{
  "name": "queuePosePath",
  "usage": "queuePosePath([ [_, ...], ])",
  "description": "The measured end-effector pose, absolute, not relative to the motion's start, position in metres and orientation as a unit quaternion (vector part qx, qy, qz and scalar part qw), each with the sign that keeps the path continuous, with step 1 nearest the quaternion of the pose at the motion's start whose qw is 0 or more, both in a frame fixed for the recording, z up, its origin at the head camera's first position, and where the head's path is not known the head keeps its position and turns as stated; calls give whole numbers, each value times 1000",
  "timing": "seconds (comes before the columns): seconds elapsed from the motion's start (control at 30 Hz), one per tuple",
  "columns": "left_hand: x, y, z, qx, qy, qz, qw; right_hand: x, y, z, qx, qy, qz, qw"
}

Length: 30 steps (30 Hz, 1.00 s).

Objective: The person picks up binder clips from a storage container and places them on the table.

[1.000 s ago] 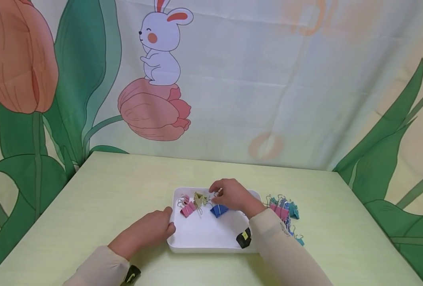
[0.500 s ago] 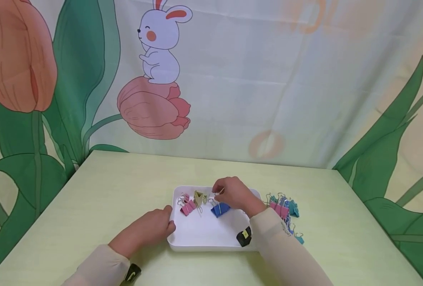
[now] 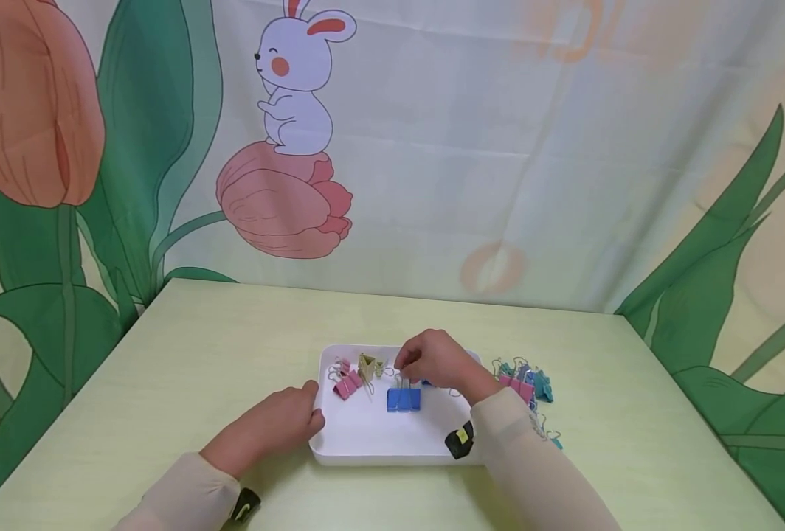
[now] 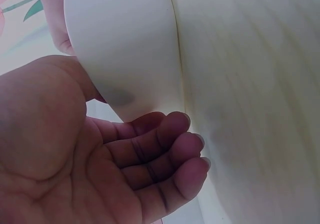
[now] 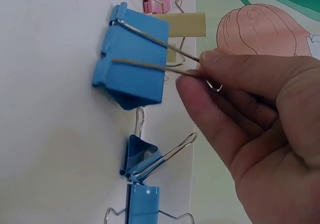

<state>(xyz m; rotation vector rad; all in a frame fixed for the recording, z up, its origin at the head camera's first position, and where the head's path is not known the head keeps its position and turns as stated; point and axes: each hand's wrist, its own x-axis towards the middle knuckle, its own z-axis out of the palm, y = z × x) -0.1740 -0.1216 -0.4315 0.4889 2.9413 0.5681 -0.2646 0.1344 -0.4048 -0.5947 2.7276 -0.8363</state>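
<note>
Lower centre, right hand (image 3: 435, 359) pinched blue metal binder clip (image 3: 403, 400) — thin handles (image 5: 145, 65) risked slipping; left hand (image 3: 288, 420) apparently gripped white plastic tray (image 3: 366, 439).

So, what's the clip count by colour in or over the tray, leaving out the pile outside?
Pink clips: 2
Yellow clips: 2
Blue clips: 3, one held by the right hand
Total visible: 7; others could be hidden.

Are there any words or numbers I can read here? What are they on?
None can be read.
Yellow marks on the two black devices: too small to read.
Faint orange shapes on the backdrop: too blurred to tell if they are letters.
Held blue clip and white tray: no writing shows.
</note>
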Motion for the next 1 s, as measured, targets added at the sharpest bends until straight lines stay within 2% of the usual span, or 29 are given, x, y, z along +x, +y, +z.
queuePosePath([
  [0.57, -174, -122, -431, 157, 967, 185, 71, -254, 141, -400, -226, 904, -335, 141],
  [1.0, -177, -122, -433, 159, 968, 182, 72, -233, 141, -381, -245, 898, -346, 119],
])
